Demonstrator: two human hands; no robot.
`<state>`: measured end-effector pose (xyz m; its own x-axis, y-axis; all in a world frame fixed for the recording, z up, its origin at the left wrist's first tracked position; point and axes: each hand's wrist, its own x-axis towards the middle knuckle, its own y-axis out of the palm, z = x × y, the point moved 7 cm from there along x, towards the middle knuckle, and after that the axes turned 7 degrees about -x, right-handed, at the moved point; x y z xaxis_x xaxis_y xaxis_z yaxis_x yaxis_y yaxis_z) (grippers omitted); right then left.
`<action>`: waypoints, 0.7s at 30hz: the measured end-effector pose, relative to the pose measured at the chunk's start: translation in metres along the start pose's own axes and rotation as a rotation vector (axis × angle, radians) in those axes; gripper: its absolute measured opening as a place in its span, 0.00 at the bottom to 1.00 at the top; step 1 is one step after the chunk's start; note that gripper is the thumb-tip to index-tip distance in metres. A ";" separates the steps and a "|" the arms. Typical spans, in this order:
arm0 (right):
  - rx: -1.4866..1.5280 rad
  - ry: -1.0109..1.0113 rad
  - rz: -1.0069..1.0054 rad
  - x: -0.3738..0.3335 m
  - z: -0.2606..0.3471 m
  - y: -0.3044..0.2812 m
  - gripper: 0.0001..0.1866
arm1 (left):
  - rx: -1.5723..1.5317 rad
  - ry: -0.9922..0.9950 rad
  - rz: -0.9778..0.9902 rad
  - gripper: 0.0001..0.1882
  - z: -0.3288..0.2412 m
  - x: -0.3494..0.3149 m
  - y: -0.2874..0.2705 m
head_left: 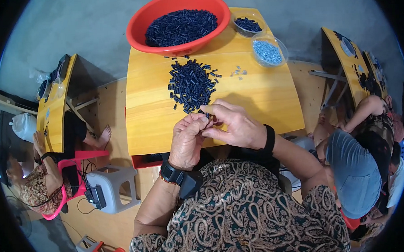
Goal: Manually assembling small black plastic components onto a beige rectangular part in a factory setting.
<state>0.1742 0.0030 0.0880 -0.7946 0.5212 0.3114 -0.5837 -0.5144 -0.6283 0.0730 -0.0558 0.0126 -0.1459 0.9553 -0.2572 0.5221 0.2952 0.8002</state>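
Note:
Just above the near part of the yellow table (152, 123), my two hands meet in front of the heap. My left hand (187, 140) is closed, thumb and forefinger pinching a small dark tube-shaped piece (207, 115) that is mostly hidden by fingers. Close against it, the curled fingers of my right hand (238, 124) are closed too; what they pinch is too small to make out. Right beyond my fingertips lies a loose heap of short dark tube-shaped pieces (192, 83). To its right are a few tiny pale pieces (239, 72).
A red basin (137, 36) full of dark pieces stands at the far edge. Right of it are a clear tub of dark pieces (248, 26) and a clear tub of light-blue bits (268, 52). People sit at side tables left and right; a grey stool (112, 188) stands left.

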 end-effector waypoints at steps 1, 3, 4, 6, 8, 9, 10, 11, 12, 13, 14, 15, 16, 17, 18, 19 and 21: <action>-0.034 -0.020 -0.004 0.000 0.000 0.000 0.26 | 0.001 -0.002 0.001 0.03 0.001 0.000 -0.001; -0.067 -0.042 -0.007 0.001 0.000 0.000 0.24 | 0.056 -0.060 0.007 0.04 0.005 -0.001 -0.004; -0.118 -0.041 0.018 0.001 -0.002 0.000 0.23 | 0.056 -0.059 0.007 0.04 0.005 -0.002 -0.003; -0.168 -0.040 0.044 0.001 -0.002 0.002 0.22 | -0.007 -0.096 0.023 0.04 0.007 -0.004 0.000; -0.121 -0.081 0.006 0.001 0.003 0.001 0.21 | 0.013 -0.081 0.036 0.04 0.005 -0.005 -0.002; -0.121 -0.081 0.006 0.000 0.003 0.003 0.21 | 0.033 -0.067 0.050 0.04 0.004 -0.005 -0.002; -0.086 -0.056 -0.001 -0.001 0.001 0.005 0.21 | 0.033 -0.066 0.049 0.04 0.004 -0.005 -0.003; -0.052 -0.032 -0.009 -0.001 -0.001 0.006 0.21 | 0.049 -0.047 0.033 0.04 0.003 -0.006 -0.004; -0.053 -0.034 -0.009 -0.001 0.000 0.006 0.21 | 0.065 -0.028 0.018 0.04 0.002 -0.006 -0.005; -0.069 -0.046 -0.010 0.000 0.001 0.005 0.20 | 0.065 -0.026 0.019 0.04 0.001 -0.007 -0.005; -0.084 -0.053 -0.011 0.000 0.001 0.004 0.19 | 0.099 -0.026 0.015 0.03 0.000 -0.007 -0.005; -0.084 -0.049 -0.011 0.000 0.001 0.002 0.19 | 0.133 -0.027 0.011 0.03 0.000 -0.006 -0.005; -0.121 -0.023 0.042 0.001 -0.001 0.002 0.17 | 0.132 -0.030 0.011 0.03 0.001 -0.005 -0.005; -0.160 -0.003 0.094 0.002 -0.002 0.004 0.16 | 0.142 -0.016 -0.002 0.03 0.001 -0.006 -0.005; -0.162 -0.004 0.094 0.003 -0.002 0.004 0.16 | 0.151 -0.002 -0.016 0.03 0.001 -0.006 -0.005; -0.170 -0.032 0.094 0.003 0.000 0.005 0.14 | 0.151 -0.002 -0.014 0.03 0.001 -0.006 -0.004; -0.177 -0.058 0.094 0.005 0.001 0.005 0.13 | 0.183 0.018 -0.068 0.03 -0.001 -0.007 -0.005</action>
<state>0.1673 0.0018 0.0872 -0.8555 0.4338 0.2827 -0.4719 -0.4289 -0.7703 0.0703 -0.0638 0.0108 -0.2003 0.9339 -0.2961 0.6542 0.3525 0.6692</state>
